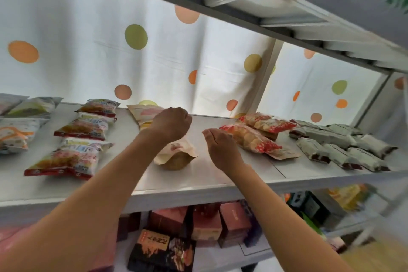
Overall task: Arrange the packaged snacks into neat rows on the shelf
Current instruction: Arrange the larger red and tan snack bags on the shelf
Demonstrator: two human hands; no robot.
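On the white shelf point(198, 180) a beige snack pouch point(176, 158) lies in the middle, partly under my left forearm. My left hand point(171, 125) hovers above and behind it with fingers curled; nothing shows in it. A second beige pouch point(143, 112) lies at the back, partly hidden by that hand. My right hand point(220, 147) is held edge-up with relaxed fingers, just left of a red-and-white biscuit packet point(251, 138). It holds nothing. Another biscuit packet point(267, 122) lies behind that one.
Three orange-red packets point(66, 159) form a column on the left, with pale packets point(15, 132) at the far left. Several grey-white wrapped bars point(340, 141) fill the right end. A shelf board point(287, 17) hangs close overhead. Boxes point(205, 223) stand on the shelf below.
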